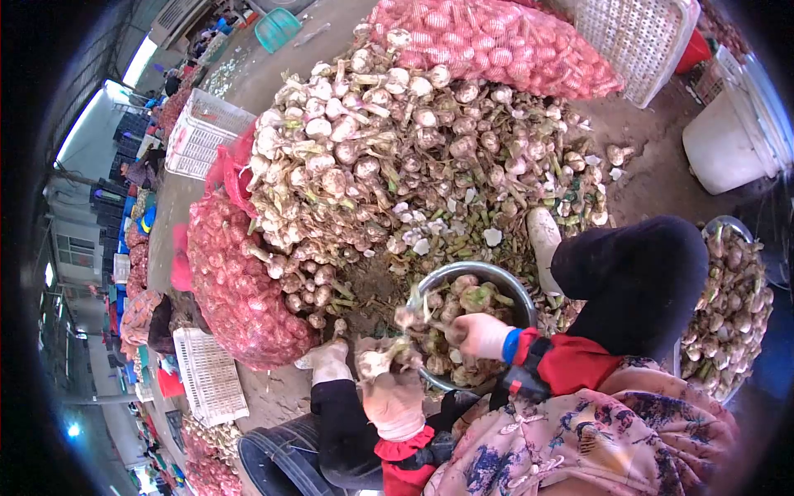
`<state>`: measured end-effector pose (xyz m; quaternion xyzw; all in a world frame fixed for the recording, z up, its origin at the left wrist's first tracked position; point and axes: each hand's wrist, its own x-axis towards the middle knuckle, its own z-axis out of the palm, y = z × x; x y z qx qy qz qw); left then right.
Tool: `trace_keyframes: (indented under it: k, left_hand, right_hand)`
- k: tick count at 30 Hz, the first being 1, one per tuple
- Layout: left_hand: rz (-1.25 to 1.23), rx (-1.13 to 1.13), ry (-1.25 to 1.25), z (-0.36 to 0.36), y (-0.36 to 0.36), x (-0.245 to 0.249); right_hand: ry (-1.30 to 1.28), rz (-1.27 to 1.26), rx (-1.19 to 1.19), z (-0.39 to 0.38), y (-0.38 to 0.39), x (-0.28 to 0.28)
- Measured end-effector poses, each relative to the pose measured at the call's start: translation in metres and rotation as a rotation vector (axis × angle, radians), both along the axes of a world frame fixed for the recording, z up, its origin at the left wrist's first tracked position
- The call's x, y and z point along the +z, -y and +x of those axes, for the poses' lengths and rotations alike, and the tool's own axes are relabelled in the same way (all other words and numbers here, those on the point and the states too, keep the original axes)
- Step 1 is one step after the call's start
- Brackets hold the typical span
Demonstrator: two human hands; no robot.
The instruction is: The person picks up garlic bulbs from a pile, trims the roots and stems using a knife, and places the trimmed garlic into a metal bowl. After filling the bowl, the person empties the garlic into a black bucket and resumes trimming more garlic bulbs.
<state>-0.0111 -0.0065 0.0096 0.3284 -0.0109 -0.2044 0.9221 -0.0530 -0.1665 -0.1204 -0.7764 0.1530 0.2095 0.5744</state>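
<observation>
My left hand point(392, 405) is closed around several garlic bulbs point(376, 361) with stems, left of the metal bowl. Over the bowl's left part, my right hand point(485, 336) has its fingers closed at a garlic stem; the area between the two hands is blurred. The round metal bowl point(526, 299) holds many garlic bulbs with stems and stands on the ground between my legs. Beyond it rises a large heap of garlic point(347, 157), with peeled skins and cut stems at its near side.
Red mesh sacks of garlic lie at the left point(244, 285) and top point(496, 45). White crates point(207, 376) stand at the left and top right. A white bucket point(728, 145) and another garlic-filled container point(728, 306) are at the right. People are visible far left.
</observation>
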Motion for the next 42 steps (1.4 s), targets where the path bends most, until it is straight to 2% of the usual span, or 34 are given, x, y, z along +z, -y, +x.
trace_keyframes:
  k: [2, 4, 5, 7, 8, 9, 10, 12, 13, 14, 15, 16, 18, 19, 20, 21, 22, 23, 24, 25, 26, 28, 30, 31, 32, 34, 35, 36, 37, 38, 39, 40, 41, 42]
  left_hand:
    - [0.024, 0.038, 0.004, 0.007, -0.011, -0.006]
    - [0.491, -0.108, -0.079, 0.020, -0.035, -0.037]
    - [0.588, -0.078, -0.037, 0.018, -0.025, -0.052]
    - [0.860, -0.301, 0.207, 0.015, -0.025, -0.075]
    - [0.963, -0.428, 0.366, 0.017, -0.028, -0.091]
    - [0.945, -0.409, 0.176, 0.014, -0.037, -0.112]
    - [1.114, -0.441, 0.127, 0.022, -0.037, -0.112]
    - [1.358, -0.132, 0.062, 0.033, -0.036, -0.127]
    - [1.404, -0.096, -0.015, 0.042, -0.053, -0.157]
    - [1.448, -0.058, -0.093, 0.048, -0.074, -0.193]
    - [1.585, -0.027, -0.168, 0.048, -0.079, -0.207]
    - [1.580, -0.016, -0.184, 0.041, -0.092, -0.216]
    - [1.778, -0.536, 0.403, 0.028, -0.099, -0.204]
    - [1.677, -0.480, 0.181, 0.024, -0.095, -0.202]
    - [1.844, -0.539, 0.324, 0.023, -0.095, -0.211]
    - [1.889, -0.477, 0.416, 0.023, -0.098, -0.221]
    - [1.822, -0.447, 0.275, 0.023, -0.103, -0.238]
    - [1.925, -0.479, 0.441, 0.023, -0.102, -0.238]
    - [1.932, -0.413, 0.517, 0.024, -0.098, -0.227]
    - [1.951, -0.392, 0.518, 0.024, -0.098, -0.225]
    - [1.940, -0.435, 0.365, 0.031, -0.093, -0.209]
    - [1.494, -0.128, -0.266, 0.046, -0.086, -0.175]
    - [1.301, 0.136, -0.242, 0.053, -0.093, -0.182]
    - [1.095, 0.279, -0.193, 0.060, -0.096, -0.169]
    - [1.084, 0.314, -0.184, 0.069, -0.107, -0.160]
    - [1.424, 0.288, 0.183, 0.088, -0.143, -0.138]
    - [1.740, 0.373, 0.573, 0.102, -0.164, -0.117]
    - [1.852, 0.389, 0.592, 0.097, -0.180, -0.054]
    - [1.763, 0.353, 0.497, 0.105, -0.205, -0.022]
    - [1.717, 0.477, 0.638, 0.123, -0.243, -0.032]
    - [1.321, 0.556, 0.420, 0.118, -0.262, 0.014]
    - [1.574, 0.649, 0.465, 0.103, -0.275, 0.072]
    - [1.294, 0.692, 0.306, 0.097, -0.302, 0.089]
    - [1.254, 0.782, 0.160, 0.081, -0.311, 0.142]
  right_hand:
    - [0.071, -0.086, -0.207, 0.000, 0.016, 0.002]
    - [0.145, 0.047, -0.400, 0.010, 0.042, 0.029]
    - [0.160, 0.029, -0.476, 0.014, 0.055, 0.020]
    - [0.222, -0.023, -0.707, 0.010, 0.077, -0.036]
    - [0.205, -0.300, -0.741, 0.004, 0.091, -0.043]
    - [0.123, -0.437, -0.747, -0.005, 0.099, -0.050]
    - [0.044, -0.574, -0.750, -0.013, 0.106, -0.057]
    - [-0.099, -0.510, -0.732, -0.025, 0.105, -0.099]
    - [-0.236, -0.437, -0.721, -0.029, 0.105, -0.111]
    - [-0.231, -0.446, -0.708, -0.030, 0.106, -0.109]
    - [-0.263, -0.411, -0.610, -0.030, 0.106, -0.107]
    - [-0.298, -0.374, -0.510, -0.031, 0.105, -0.104]
    - [-0.304, -0.403, -0.413, -0.034, 0.103, -0.102]
    - [-0.278, -0.423, -0.401, -0.038, 0.103, -0.103]
    - [-0.235, -0.440, -0.374, -0.034, 0.103, -0.104]
    - [-0.200, -0.426, -0.364, -0.030, 0.103, -0.100]
    - [-0.165, -0.408, -0.346, -0.028, 0.104, -0.091]
    - [-0.225, -0.422, -0.261, -0.022, 0.108, -0.084]
    - [-0.142, -0.350, -0.283, -0.027, 0.122, -0.131]
    - [-0.113, -0.410, -0.277, -0.018, 0.116, -0.116]
    - [-0.083, -0.472, -0.282, -0.009, 0.115, -0.095]
    - [0.018, -0.402, -0.333, 0.017, 0.108, -0.068]
    - [0.080, -0.399, -0.328, 0.040, 0.103, -0.052]
    - [0.064, -0.392, -0.330, 0.057, 0.099, -0.042]
    - [0.164, -0.412, -0.298, 0.072, 0.097, -0.030]
    - [0.215, -0.234, -0.308, 0.108, 0.071, 0.014]
    - [0.233, -0.093, -0.301, 0.126, 0.056, 0.041]
    - [0.298, 0.128, -0.275, 0.140, 0.033, 0.077]
    - [0.368, 0.193, -0.261, 0.158, 0.006, 0.107]
    - [0.385, 0.286, -0.174, 0.169, -0.020, 0.143]
    - [0.458, 0.405, -0.117, 0.189, -0.041, 0.155]
    - [0.463, 0.507, 0.065, 0.206, -0.063, 0.176]
    - [0.543, 0.510, 0.085, 0.212, -0.097, 0.202]
    - [0.618, 0.563, 0.123, 0.215, -0.132, 0.226]
